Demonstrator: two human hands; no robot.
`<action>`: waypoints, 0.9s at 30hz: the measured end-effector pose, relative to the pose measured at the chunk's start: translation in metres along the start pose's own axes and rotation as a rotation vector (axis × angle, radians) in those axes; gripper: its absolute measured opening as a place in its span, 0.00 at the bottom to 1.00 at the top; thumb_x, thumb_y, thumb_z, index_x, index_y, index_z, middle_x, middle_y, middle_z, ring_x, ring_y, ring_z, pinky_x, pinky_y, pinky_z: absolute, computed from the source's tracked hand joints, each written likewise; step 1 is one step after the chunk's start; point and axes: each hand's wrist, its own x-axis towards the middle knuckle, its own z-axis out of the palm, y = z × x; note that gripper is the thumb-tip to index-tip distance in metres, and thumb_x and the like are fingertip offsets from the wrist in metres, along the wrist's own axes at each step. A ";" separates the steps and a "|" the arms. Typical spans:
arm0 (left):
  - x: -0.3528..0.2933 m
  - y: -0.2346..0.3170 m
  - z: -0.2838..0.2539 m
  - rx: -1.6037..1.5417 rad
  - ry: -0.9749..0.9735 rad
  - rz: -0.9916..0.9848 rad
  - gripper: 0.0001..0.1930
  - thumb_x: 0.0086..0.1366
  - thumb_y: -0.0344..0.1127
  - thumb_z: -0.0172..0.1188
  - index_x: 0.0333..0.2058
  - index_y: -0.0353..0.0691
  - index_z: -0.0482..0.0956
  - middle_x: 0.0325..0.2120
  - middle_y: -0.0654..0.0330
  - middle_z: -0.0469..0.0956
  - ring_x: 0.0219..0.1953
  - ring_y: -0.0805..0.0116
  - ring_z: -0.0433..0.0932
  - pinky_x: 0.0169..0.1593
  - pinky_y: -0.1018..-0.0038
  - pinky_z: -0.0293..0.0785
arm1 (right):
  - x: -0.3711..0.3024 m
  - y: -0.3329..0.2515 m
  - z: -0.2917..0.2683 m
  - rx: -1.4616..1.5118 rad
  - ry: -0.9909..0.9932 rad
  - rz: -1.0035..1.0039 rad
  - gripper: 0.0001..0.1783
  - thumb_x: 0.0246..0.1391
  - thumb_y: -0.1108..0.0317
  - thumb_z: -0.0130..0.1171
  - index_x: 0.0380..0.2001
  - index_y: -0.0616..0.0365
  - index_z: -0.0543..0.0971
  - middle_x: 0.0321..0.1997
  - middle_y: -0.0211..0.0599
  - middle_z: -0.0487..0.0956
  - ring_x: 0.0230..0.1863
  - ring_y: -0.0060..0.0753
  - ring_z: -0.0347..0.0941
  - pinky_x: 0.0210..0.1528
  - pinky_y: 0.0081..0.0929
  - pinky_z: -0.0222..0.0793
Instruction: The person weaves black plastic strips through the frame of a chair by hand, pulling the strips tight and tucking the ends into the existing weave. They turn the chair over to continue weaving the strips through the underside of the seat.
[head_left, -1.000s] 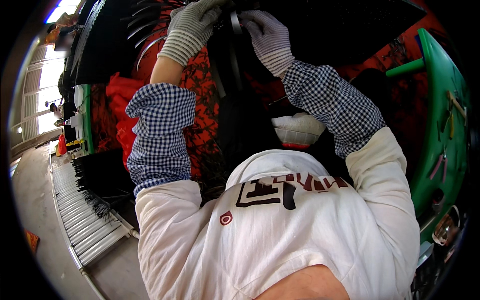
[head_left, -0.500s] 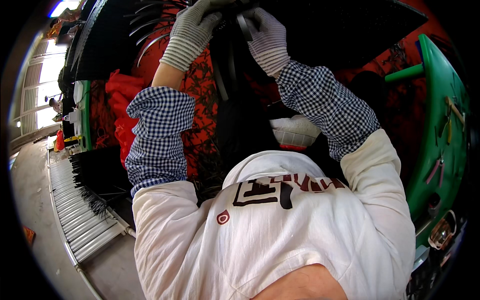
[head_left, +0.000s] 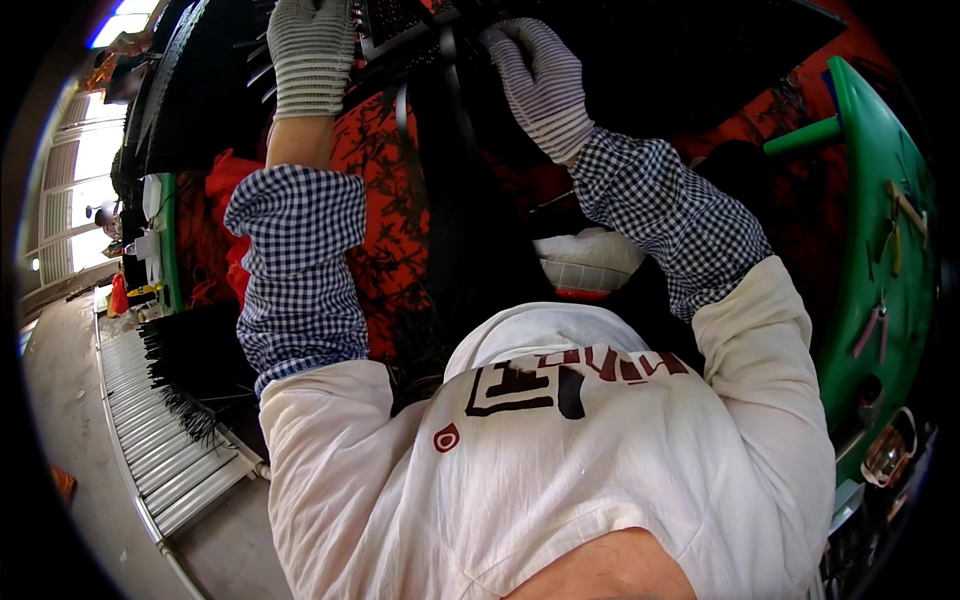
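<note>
Both my hands wear striped pale knit gloves and are at the top of the view. My left hand [head_left: 313, 62] is beside the ends of some black strips, its fingers cut off by the upper edge. Curled fingers on my right hand [head_left: 541, 88] sit at the near side of a black woven piece [head_left: 400, 30]; whatever they pinch is hidden. A shiny black strip [head_left: 455, 95] hangs from that piece between my hands. A wide dark panel [head_left: 700, 60] spreads to the right of my right hand.
Black scraps litter the red surface [head_left: 385, 170] below. At right, a green table [head_left: 880, 270] carries pliers [head_left: 872, 330] and other hand tools. A roller conveyor [head_left: 165, 430] runs along the left, with black bristly material [head_left: 195, 360] beside it.
My left hand has moved left and up, away from my right hand. My right hand has shifted slightly right and down, its fingers now more curled. The woven piece shows more between them.
</note>
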 end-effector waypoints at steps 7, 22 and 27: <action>-0.003 0.000 0.001 -0.058 0.176 -0.056 0.05 0.74 0.24 0.53 0.44 0.34 0.76 0.34 0.66 0.77 0.33 0.80 0.74 0.40 0.81 0.73 | -0.001 0.011 0.002 -0.063 -0.047 -0.124 0.13 0.67 0.61 0.61 0.47 0.57 0.83 0.42 0.38 0.84 0.40 0.34 0.83 0.44 0.28 0.82; -0.052 -0.023 -0.012 0.651 -0.342 -0.021 0.20 0.64 0.41 0.70 0.56 0.53 0.83 0.50 0.64 0.85 0.53 0.63 0.83 0.61 0.65 0.78 | 0.022 -0.043 -0.016 0.180 -0.170 -0.109 0.17 0.66 0.77 0.54 0.56 0.62 0.80 0.40 0.44 0.84 0.34 0.26 0.80 0.39 0.20 0.76; -0.051 -0.002 0.002 0.983 -0.252 0.299 0.19 0.62 0.40 0.71 0.51 0.46 0.83 0.41 0.63 0.85 0.43 0.66 0.83 0.48 0.70 0.80 | 0.022 -0.042 -0.015 0.128 -0.206 -0.110 0.16 0.67 0.77 0.54 0.55 0.62 0.80 0.36 0.42 0.83 0.34 0.25 0.80 0.39 0.21 0.76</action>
